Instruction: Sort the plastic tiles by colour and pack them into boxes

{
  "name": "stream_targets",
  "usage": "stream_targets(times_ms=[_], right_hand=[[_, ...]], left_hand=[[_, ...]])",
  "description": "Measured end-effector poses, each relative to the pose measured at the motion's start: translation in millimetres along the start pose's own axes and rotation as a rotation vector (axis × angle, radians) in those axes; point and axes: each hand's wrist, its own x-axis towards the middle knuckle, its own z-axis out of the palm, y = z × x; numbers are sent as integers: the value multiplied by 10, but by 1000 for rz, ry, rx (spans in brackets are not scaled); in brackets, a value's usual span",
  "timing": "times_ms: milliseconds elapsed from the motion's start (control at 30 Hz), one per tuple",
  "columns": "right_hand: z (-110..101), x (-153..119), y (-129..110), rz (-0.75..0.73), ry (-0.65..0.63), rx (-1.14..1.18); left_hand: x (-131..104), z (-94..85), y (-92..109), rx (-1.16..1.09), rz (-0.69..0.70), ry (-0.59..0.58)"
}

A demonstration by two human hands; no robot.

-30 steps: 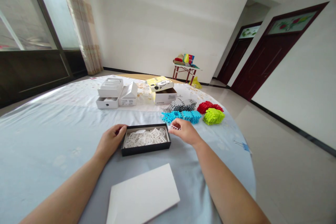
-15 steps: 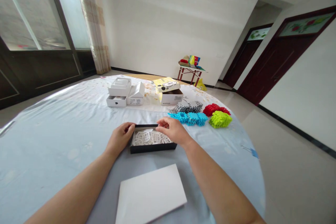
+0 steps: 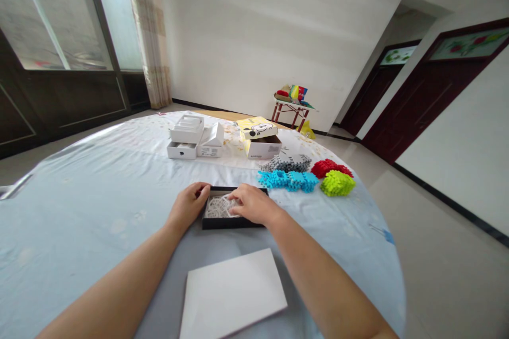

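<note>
- Reaching into the box (image 3: pixel 234 223), the right hand (image 3: pixel 254 204) is keeping its fingers bent and slightly apart; can't tell whether they're pinching a piece.
- White bits (image 3: pixel 218 207) are lying under and just left of those fingertips, inside the box; the palm and wrist are hiding the right end.
- Left hand (image 3: pixel 189 204) is touching the box's far left corner, fingers curling in, thumb near them; can't tell if it's pinching the wall or only resting.
- State so far: box is standing open, white bits are lying loose and jumbled, unstacked. Other colours are sitting outside in separate piles. Count isn't showing.
- Blue pile (image 3: pixel 294 181) is sitting just beyond the box, to the right; grey pile (image 3: pixel 292 161) is sitting behind it, red pile (image 3: pixel 326 167) and green pile (image 3: pixel 338 184) farther right.
- White panel (image 3: pixel 234 294) is lying flat nearer the body, apart from the box.
- White cartons (image 3: pixel 186 131) and the yellow lid (image 3: pixel 258 128) are sitting farther back.
</note>
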Motion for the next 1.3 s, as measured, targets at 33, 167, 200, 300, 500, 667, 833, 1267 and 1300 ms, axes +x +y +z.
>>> stream_targets(times_ms=[33,167,200,300,500,667,833,1267,1300], right_hand=[[20,34,-27,-18,3,24],[88,112,-84,-104,-22,132],[92,113,-80,-120,-24,152],[47,77,-26,-122,17,171],[-101,-41,115,26,37,21],[-5,21,55,-84,-50,-15],[50,108,8,-240,-96,-28],[-370,-230,275,-17,18,-63],[-367,-244,281,-6,33,-55]], left_hand=[[1,1,-4,-5,5,2],[-3,-2,-8,-17,4,-2],[-5,-4,-6,-17,1,-6],[-11,-12,7,-14,1,-10],[-13,-16,25,-16,-19,-25],[2,0,-11,-11,2,-6],[4,3,-20,-11,11,-8],[-21,-26,29,-18,26,-45],[-24,-26,33,-22,29,-60]])
